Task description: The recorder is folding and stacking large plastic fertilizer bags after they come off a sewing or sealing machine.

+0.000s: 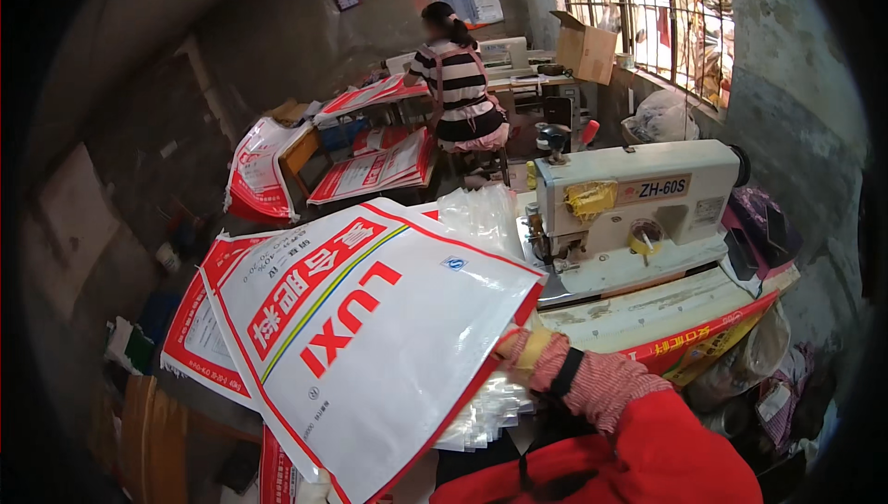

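A large white woven sack (398,319) with red borders and red print spreads across the middle, tilted in front of me. My right hand (524,352), in a checked red sleeve with a dark band at the wrist, closes on the sack's right edge; its fingertips are partly hidden by the sack. At the sack's bottom edge a small pale patch may be my left hand (314,487), but its fingers cannot be made out. Beneath the sack lies a stack of clear plastic liners (486,416). More printed sacks (199,338) lie behind it on the left.
A white sewing machine (638,203) stands on a worn table (638,314) at the right. Farther back, a person (458,88) in a striped top sits at another machine, beside sack piles (375,171). A cardboard box (585,49) stands by the barred window. A wooden stool (139,430) is at lower left.
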`<state>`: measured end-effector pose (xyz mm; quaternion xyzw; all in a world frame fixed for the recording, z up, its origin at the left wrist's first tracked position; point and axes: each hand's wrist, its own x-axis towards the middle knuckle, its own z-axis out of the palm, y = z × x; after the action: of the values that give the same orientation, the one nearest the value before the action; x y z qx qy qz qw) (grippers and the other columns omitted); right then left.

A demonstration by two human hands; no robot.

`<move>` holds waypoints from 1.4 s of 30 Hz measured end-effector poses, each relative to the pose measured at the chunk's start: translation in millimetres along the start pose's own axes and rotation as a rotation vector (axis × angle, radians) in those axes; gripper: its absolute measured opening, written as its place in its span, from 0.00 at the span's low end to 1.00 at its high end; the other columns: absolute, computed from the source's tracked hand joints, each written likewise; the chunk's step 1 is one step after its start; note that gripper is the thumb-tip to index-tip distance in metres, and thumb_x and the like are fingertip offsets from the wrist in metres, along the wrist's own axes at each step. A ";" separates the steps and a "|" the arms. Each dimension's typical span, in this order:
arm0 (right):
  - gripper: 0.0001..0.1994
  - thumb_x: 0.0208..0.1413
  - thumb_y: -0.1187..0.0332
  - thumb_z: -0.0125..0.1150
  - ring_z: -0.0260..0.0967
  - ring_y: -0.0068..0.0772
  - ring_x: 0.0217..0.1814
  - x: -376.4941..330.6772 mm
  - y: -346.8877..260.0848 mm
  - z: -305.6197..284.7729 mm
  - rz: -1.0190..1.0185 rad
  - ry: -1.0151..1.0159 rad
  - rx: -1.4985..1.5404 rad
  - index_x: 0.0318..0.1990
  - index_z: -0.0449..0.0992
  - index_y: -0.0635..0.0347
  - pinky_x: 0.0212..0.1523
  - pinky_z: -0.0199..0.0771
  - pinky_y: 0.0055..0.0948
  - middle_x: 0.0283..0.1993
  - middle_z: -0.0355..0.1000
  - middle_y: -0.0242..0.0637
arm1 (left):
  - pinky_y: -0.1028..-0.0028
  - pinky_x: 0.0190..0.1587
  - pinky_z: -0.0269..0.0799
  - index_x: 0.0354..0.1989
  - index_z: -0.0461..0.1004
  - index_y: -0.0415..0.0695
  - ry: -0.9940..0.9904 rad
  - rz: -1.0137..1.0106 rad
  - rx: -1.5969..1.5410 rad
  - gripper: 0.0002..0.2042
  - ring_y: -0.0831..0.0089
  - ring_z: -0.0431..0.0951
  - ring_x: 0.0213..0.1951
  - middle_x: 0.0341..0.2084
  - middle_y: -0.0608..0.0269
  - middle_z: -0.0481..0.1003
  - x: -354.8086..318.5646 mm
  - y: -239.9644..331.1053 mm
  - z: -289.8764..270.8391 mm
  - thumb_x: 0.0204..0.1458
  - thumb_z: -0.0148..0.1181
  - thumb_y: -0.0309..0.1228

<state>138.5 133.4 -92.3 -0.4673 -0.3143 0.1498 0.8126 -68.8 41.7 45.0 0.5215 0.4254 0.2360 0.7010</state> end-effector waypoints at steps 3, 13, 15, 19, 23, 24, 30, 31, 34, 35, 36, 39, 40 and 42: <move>0.16 0.49 0.64 0.51 0.69 0.37 0.45 -20.1 -36.1 17.8 0.047 -0.091 -0.198 0.46 0.71 0.58 0.47 0.68 0.33 0.44 0.71 0.42 | 0.69 0.51 0.62 0.56 0.61 0.41 -0.071 0.119 0.158 0.25 0.68 0.67 0.49 0.46 0.60 0.69 9.3 -45.7 -35.7 0.51 0.51 0.41; 0.15 0.53 0.65 0.43 0.68 0.42 0.46 -85.4 -174.2 15.9 0.314 -0.445 -0.886 0.43 0.73 0.61 0.50 0.67 0.34 0.43 0.72 0.42 | 0.67 0.44 0.69 0.55 0.60 0.39 -0.169 -0.086 0.203 0.26 0.64 0.72 0.45 0.44 0.59 0.71 64.7 -68.9 -359.7 0.52 0.50 0.44; 0.13 0.50 0.68 0.47 0.69 0.39 0.43 -90.0 -144.7 27.3 -0.149 -0.583 -0.734 0.40 0.74 0.60 0.48 0.68 0.35 0.42 0.72 0.39 | 0.67 0.48 0.66 0.55 0.60 0.37 -0.207 0.101 0.521 0.25 0.67 0.70 0.47 0.46 0.57 0.70 58.2 -60.3 -360.5 0.55 0.47 0.44; 0.06 0.47 0.77 0.51 0.67 0.33 0.41 -120.7 -162.0 -62.1 -0.528 -0.039 -1.082 0.34 0.72 0.66 0.42 0.66 0.29 0.35 0.69 0.41 | 0.71 0.51 0.62 0.50 0.65 0.32 -0.156 0.104 0.227 0.22 0.67 0.70 0.47 0.44 0.53 0.72 93.0 -44.8 -336.0 0.58 0.41 0.40; 0.16 0.57 0.71 0.47 0.65 0.29 0.44 -72.1 -159.5 -50.1 0.343 0.118 -0.414 0.53 0.65 0.62 0.46 0.65 0.25 0.41 0.69 0.37 | 0.72 0.44 0.66 0.43 0.70 0.33 0.140 0.222 0.109 0.18 0.68 0.73 0.39 0.37 0.54 0.74 128.4 -87.0 -350.2 0.55 0.45 0.36; 0.18 0.55 0.73 0.48 0.65 0.27 0.40 -63.1 -142.9 -62.9 0.679 0.061 -0.249 0.54 0.65 0.62 0.43 0.65 0.20 0.42 0.70 0.37 | 0.72 0.42 0.66 0.41 0.71 0.33 0.276 0.256 0.127 0.16 0.68 0.74 0.37 0.35 0.52 0.75 136.4 -90.9 -353.8 0.54 0.46 0.35; 0.18 0.52 0.78 0.50 0.66 0.24 0.45 -126.4 -112.1 22.5 0.320 -0.389 -0.617 0.53 0.66 0.69 0.45 0.66 0.20 0.46 0.70 0.40 | 0.61 0.34 0.65 0.31 0.70 0.36 0.977 0.249 0.599 0.16 0.54 0.72 0.30 0.27 0.43 0.71 90.7 -108.5 -399.5 0.53 0.48 0.39; 0.17 0.51 0.79 0.50 0.67 0.26 0.44 -141.8 -101.5 31.3 0.284 -0.423 -0.542 0.51 0.66 0.72 0.46 0.66 0.21 0.47 0.69 0.42 | 0.61 0.34 0.65 0.31 0.70 0.36 0.999 0.214 0.619 0.16 0.54 0.72 0.30 0.27 0.43 0.71 70.7 -136.2 -426.2 0.53 0.48 0.39; 0.21 0.47 0.80 0.55 0.72 0.38 0.35 -162.7 -77.0 70.7 -0.178 -0.779 -0.851 0.52 0.68 0.62 0.37 0.71 0.27 0.36 0.72 0.45 | 0.56 0.36 0.63 0.30 0.68 0.37 1.151 -0.010 0.821 0.16 0.44 0.69 0.33 0.28 0.41 0.70 20.9 -244.9 -477.3 0.53 0.44 0.41; 0.23 0.45 0.79 0.58 0.69 0.42 0.28 -167.5 -63.4 89.4 -0.207 -0.789 -0.809 0.53 0.69 0.55 0.30 0.69 0.29 0.28 0.70 0.43 | 0.56 0.36 0.62 0.30 0.67 0.38 1.182 -0.107 0.807 0.16 0.42 0.68 0.34 0.29 0.41 0.70 -1.8 -272.3 -480.2 0.54 0.43 0.41; 0.20 0.46 0.76 0.58 0.69 0.40 0.27 -169.7 -43.4 96.6 -0.139 -0.849 -0.832 0.50 0.70 0.53 0.29 0.70 0.30 0.28 0.70 0.42 | 0.56 0.36 0.62 0.30 0.67 0.38 1.195 -0.164 0.787 0.16 0.42 0.67 0.34 0.28 0.40 0.69 -22.5 -296.9 -480.2 0.54 0.43 0.41; 0.11 0.50 0.66 0.55 0.71 0.39 0.29 -158.4 28.3 92.3 -0.155 -1.103 -1.171 0.42 0.73 0.54 0.31 0.71 0.31 0.29 0.72 0.41 | 0.58 0.37 0.62 0.29 0.67 0.38 1.208 -0.391 0.750 0.16 0.43 0.67 0.33 0.27 0.40 0.68 -49.1 -326.2 -447.4 0.54 0.42 0.39; 0.10 0.51 0.63 0.54 0.71 0.39 0.29 -153.1 54.5 83.8 -0.241 -1.114 -1.078 0.40 0.73 0.54 0.31 0.72 0.32 0.29 0.72 0.40 | 0.58 0.36 0.63 0.28 0.67 0.38 1.205 -0.443 0.709 0.16 0.43 0.68 0.32 0.27 0.40 0.69 -50.4 -325.2 -434.5 0.55 0.41 0.39; 0.11 0.50 0.62 0.50 0.72 0.43 0.32 -137.4 87.9 94.2 -0.360 -1.649 -1.593 0.39 0.74 0.51 0.31 0.72 0.37 0.30 0.73 0.40 | 0.58 0.35 0.64 0.30 0.67 0.38 1.160 -0.507 0.657 0.15 0.44 0.69 0.32 0.27 0.41 0.70 -59.9 -324.5 -419.5 0.55 0.41 0.38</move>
<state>-22.5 167.8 -183.8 -0.5557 -0.8155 0.0509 -0.1535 -490.5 105.9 -275.9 0.3814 0.8870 0.1647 0.2015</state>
